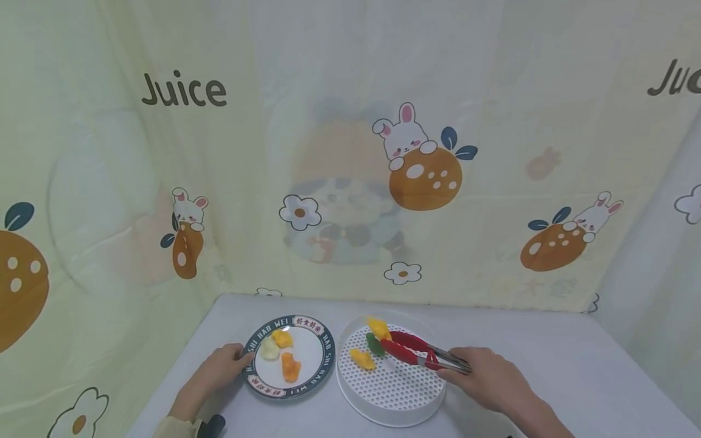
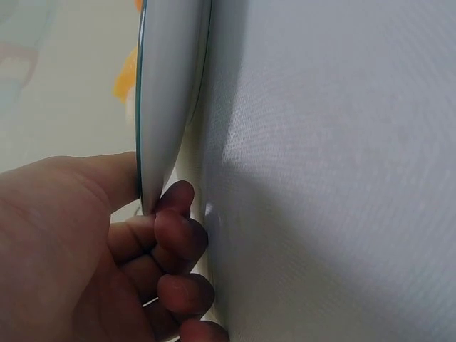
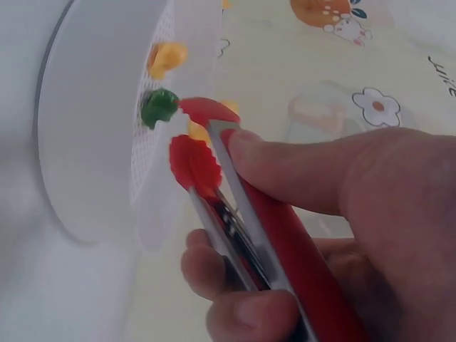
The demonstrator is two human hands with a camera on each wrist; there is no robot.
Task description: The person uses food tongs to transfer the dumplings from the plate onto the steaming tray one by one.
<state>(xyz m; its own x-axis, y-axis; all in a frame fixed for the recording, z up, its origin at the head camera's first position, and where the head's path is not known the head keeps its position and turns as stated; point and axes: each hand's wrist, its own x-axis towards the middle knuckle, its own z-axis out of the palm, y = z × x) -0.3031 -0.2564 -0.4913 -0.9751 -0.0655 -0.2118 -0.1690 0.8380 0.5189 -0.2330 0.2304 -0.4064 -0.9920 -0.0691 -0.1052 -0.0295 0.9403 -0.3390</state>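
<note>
Three pieces already on plate [image 1: 320, 351], beside strainer tray [image 1: 391, 395]. Three left there. Right hand [image 1: 487, 377] gripped tongs [image 1: 421, 353], tips spread near green piece [image 1: 375, 344]. Left hand [image 1: 219, 368] pinched plate rim.

tongs [image 1: 424, 352]: steel arms, glossy red plastic tips; strainer tray [image 1: 391, 398]: perforated white plastic; plate [image 1: 314, 356]: glazed, smooth; table cover [image 1: 558, 365]: matt woven cloth
</note>
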